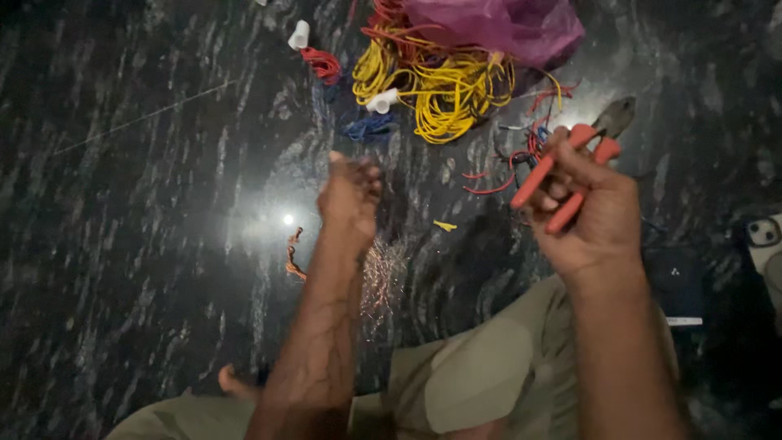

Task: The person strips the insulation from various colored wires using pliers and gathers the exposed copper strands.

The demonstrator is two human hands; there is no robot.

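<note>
Your right hand (590,208) is clamped around the orange-handled metal pliers (570,163), jaws pointing up and away from you above the dark polished stone floor (130,204). Your left hand (350,195) is raised with its fingers pinched together; whether it grips anything you cannot tell. Beyond both hands lies a tangled bundle of yellow insulated wire (444,90), touching a crumpled purple plastic bag (505,28). A small coil of red wire (323,63) sits beside a white plastic cap (299,35).
</note>
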